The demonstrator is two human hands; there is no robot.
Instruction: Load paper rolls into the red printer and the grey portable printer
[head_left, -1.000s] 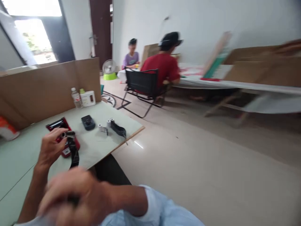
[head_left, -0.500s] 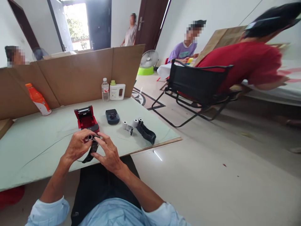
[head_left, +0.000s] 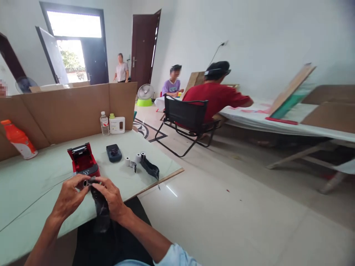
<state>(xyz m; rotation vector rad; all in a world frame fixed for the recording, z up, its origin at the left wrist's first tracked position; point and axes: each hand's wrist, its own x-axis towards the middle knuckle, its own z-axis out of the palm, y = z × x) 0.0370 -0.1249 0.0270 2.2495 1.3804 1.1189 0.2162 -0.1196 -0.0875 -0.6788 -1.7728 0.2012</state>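
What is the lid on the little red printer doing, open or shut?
Open. The red printer on the table has its lid tilted up and back, so the hollow inside shows.

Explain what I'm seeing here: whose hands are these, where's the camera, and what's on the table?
There is no machine: a person works with bare hands. The single camera sits on their head, looking forward and down, so the forearms enter from the bottom edge. The left hand and right hand together pinch a small dark ribbon roll at the table's near edge, its strip hanging toward the lap. On the pale green table lie a red printer with its lid open, a dark blue device, two small white rolls, and another roll with a black strip. By the cardboard screen stand a water bottle, a white jug and an orange bottle. The person in red is someone else.
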